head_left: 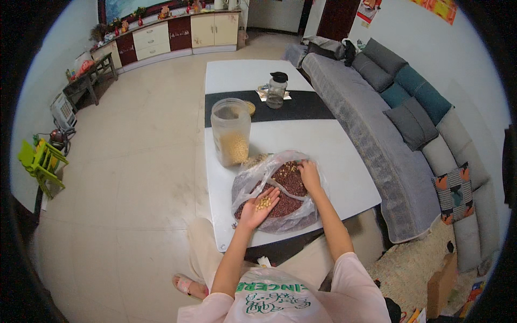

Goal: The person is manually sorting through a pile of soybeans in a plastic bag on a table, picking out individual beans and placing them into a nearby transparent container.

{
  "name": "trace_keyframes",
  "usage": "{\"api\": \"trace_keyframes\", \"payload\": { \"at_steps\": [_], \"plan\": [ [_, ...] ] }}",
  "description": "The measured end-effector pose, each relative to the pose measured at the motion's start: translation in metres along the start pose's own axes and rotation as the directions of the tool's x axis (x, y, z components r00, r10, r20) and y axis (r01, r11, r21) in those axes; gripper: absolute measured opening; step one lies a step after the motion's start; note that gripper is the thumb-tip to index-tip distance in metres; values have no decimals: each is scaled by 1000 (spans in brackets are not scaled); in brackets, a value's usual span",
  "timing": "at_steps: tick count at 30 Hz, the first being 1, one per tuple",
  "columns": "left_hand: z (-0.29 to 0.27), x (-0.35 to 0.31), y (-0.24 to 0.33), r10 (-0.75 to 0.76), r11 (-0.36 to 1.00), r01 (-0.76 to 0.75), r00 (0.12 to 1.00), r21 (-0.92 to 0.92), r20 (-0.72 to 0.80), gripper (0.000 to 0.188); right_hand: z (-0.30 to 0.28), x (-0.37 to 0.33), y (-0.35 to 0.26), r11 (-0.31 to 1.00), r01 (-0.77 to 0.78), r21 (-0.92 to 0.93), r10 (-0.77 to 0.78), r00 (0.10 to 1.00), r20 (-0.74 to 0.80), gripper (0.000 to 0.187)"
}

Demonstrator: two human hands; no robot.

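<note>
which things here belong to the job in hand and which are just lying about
In the job:
clear plastic bag of small dark red beans
round pale yellow beans in the upturned left hand
probably the tall translucent plastic jar, part full of similar yellow ones

Just around:
clear bottle with a black lid
square patterned cushion

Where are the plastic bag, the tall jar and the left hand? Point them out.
Plastic bag (291,223): head view, on its near side wall.
Tall jar (228,124): head view, on its side wall, above the contents.
Left hand (256,210): head view, on the upturned palm.
</note>
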State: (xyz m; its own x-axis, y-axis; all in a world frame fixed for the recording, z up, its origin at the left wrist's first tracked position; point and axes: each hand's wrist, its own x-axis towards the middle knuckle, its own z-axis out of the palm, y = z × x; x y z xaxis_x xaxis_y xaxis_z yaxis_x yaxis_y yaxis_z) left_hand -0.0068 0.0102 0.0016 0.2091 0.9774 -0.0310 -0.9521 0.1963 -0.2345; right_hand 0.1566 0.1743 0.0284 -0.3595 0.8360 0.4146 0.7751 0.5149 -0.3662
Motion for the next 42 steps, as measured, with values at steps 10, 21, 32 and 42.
{"api": "trace_keyframes", "payload": {
  "at_steps": [10,21,32,42],
  "plan": [
    [-5,-2,1,-7,1000,6,1000,21,20,49,28,8,3,992,-15,127,12,1000,26,22],
    [-1,-1,1,-7,999,7,1000,46,9,50,33,7,14,967,-33,253,36,999,-7,14],
    [5,-1,-2,-12,998,11,1000,62,8,48,30,6,18,924,-103,368,97,995,34,13],
    [0,1,1,2,1000,-2,1000,27,4,44,-7,-28,-20,730,-167,662,86,984,154,20]
  ]
}}
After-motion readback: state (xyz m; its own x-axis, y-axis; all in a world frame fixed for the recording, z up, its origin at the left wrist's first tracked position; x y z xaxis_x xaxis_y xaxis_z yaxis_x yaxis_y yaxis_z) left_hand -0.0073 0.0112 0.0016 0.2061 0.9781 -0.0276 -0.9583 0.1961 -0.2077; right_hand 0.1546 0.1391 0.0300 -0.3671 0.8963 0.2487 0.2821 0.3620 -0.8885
